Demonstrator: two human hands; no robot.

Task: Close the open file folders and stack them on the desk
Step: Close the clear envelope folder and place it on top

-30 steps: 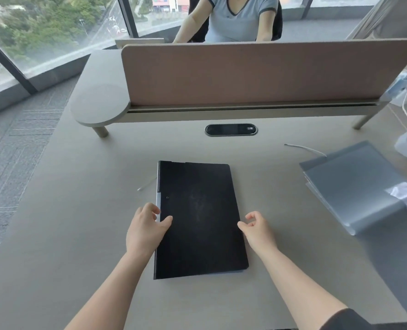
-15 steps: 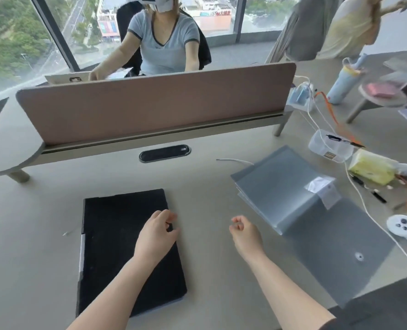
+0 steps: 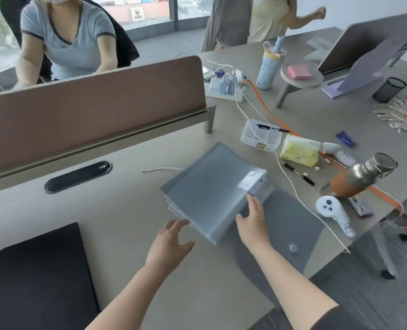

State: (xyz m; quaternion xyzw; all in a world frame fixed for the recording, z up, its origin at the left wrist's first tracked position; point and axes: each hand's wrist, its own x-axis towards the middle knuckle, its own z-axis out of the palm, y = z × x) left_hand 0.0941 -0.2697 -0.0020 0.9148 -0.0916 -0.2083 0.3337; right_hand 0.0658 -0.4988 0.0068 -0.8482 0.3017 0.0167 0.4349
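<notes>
A grey translucent file folder (image 3: 207, 186) lies open on the desk, its flap (image 3: 290, 225) with a snap button spread out toward the desk's right edge. My right hand (image 3: 252, 220) rests with fingers spread where the flap meets the folder body. My left hand (image 3: 171, 239) hovers open just off the folder's near left corner, holding nothing. A closed black folder (image 3: 36, 277) lies flat at the lower left.
A brown divider panel (image 3: 90, 106) runs along the back, with a person seated behind it. To the right lie a white cable (image 3: 293, 186), a clear box (image 3: 261, 135), a tissue pack (image 3: 300, 151), a metal bottle (image 3: 362, 175) and a white controller (image 3: 333, 213).
The view has swung right. Both hands left the black folder and moved right to the grey folder; the right hand now touches it.
</notes>
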